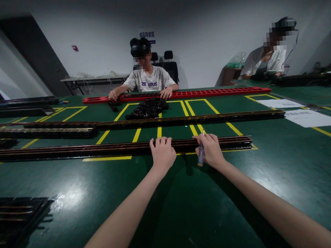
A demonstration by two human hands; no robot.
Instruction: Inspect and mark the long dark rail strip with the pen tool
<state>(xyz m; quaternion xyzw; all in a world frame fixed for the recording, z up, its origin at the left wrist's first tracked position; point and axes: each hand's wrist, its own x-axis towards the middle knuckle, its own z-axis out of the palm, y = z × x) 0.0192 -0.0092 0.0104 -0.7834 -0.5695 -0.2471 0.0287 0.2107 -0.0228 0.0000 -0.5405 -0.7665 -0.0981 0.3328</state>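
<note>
A bundle of long, dark, glossy strips (121, 148) lies across the green table. My left hand (163, 154) has its fingers curled over the bundle, gripping it near the middle of the view. To the right, my right hand (213, 150) is closed around a slim pen-like tool (201, 155) with a pointed, metallic-looking tip. The tip points away from me over the bundle, and this hand also rests against the strips. Exactly what kind of tool it is, I cannot make out.
Beyond the bundle lie more dark strips (188, 120) and a pile of small black parts (147, 109). A co-worker (152, 77) sits opposite at a long red frame (223, 92). White papers (314, 117) lie right; a dark slatted stack (15, 223) sits near left.
</note>
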